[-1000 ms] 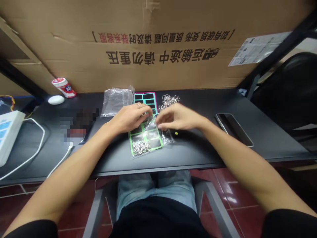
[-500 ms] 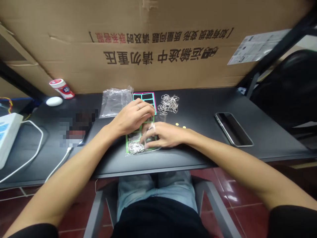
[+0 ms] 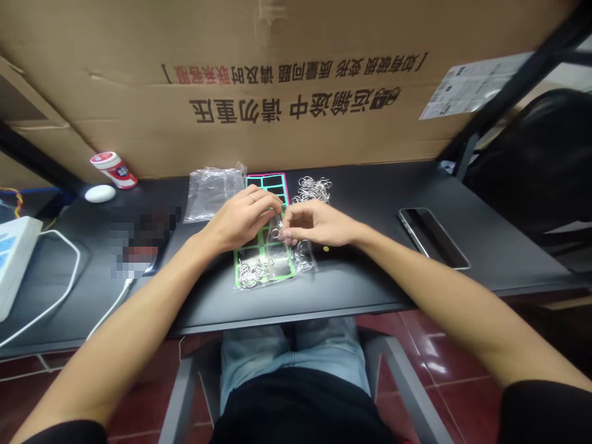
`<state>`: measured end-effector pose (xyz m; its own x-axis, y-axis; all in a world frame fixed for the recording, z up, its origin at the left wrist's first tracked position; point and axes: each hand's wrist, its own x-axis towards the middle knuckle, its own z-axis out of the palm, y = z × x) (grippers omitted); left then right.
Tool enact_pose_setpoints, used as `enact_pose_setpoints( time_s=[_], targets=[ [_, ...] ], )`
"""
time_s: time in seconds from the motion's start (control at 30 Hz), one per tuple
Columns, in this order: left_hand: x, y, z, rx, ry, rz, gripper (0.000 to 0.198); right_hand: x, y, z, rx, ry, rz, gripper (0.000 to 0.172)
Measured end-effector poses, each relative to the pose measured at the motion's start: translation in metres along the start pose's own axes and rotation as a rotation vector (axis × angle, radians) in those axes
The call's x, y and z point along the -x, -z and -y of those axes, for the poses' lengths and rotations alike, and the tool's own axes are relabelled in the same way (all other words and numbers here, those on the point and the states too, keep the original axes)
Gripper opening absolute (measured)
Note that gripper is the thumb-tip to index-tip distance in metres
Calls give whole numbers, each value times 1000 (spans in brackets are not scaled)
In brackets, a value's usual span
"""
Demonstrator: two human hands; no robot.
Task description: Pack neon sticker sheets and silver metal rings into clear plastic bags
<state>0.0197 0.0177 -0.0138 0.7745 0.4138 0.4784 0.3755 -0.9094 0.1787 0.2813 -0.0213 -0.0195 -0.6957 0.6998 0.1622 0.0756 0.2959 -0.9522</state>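
Note:
A clear plastic bag (image 3: 259, 271) lies near the front of the desk, with several curved metal rings (image 3: 250, 273) in its lower left corner. Through and around it shows a green grid frame (image 3: 293, 271). My left hand (image 3: 245, 217) is closed on the bag's upper end, fingertips curled down. Just right of it, my right hand (image 3: 321, 223) pinches at the bag's mouth, where a small metal ring shows at its fingertips. Behind my hands lies a pink-and-blue grid frame (image 3: 274, 177). A pile of similar metal rings (image 3: 313, 189) sits behind my right hand.
An empty-looking plastic bag (image 3: 213, 191) lies at the back left. A phone (image 3: 433, 237) rests on the right. A red-and-white canister (image 3: 115, 169) and a white oval case (image 3: 100, 193) stand far left. A cardboard sheet (image 3: 296, 139) closes off the back.
My right hand has come up out of the plastic bag to its mouth, close to my left fingertips. The rings in the bag are more spread out. My left hand stays at the bag's upper end.

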Motion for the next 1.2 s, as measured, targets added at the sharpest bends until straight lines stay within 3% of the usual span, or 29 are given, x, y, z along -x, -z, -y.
enact_pose_setpoints(
  time_s=[0.2,0.37,0.47,0.53,0.7,0.8,0.9,1.2],
  targets=[
    [1,1,-1,-13,8,24,21,4,35,7,145,-7,-351,35],
    [1,1,-2,-18,11,32,22,4,59,-8,579,-64,-679,25],
    [1,-1,0,-36,11,20,21,5,57,-13,787,-18,-731,17],
    [2,-2,1,-53,19,12,21,7,47,-10,787,77,-645,18],
    [1,-2,2,-92,33,-14,19,8,13,0,573,186,-107,26],
    [1,-2,2,-96,30,-25,19,1,-3,-6,551,244,100,29],
    [1,-3,3,-89,22,-15,19,-4,-13,-13,635,304,144,37],
    [2,-5,4,-96,-2,-12,19,-3,-18,-18,914,343,197,34]
  ],
)
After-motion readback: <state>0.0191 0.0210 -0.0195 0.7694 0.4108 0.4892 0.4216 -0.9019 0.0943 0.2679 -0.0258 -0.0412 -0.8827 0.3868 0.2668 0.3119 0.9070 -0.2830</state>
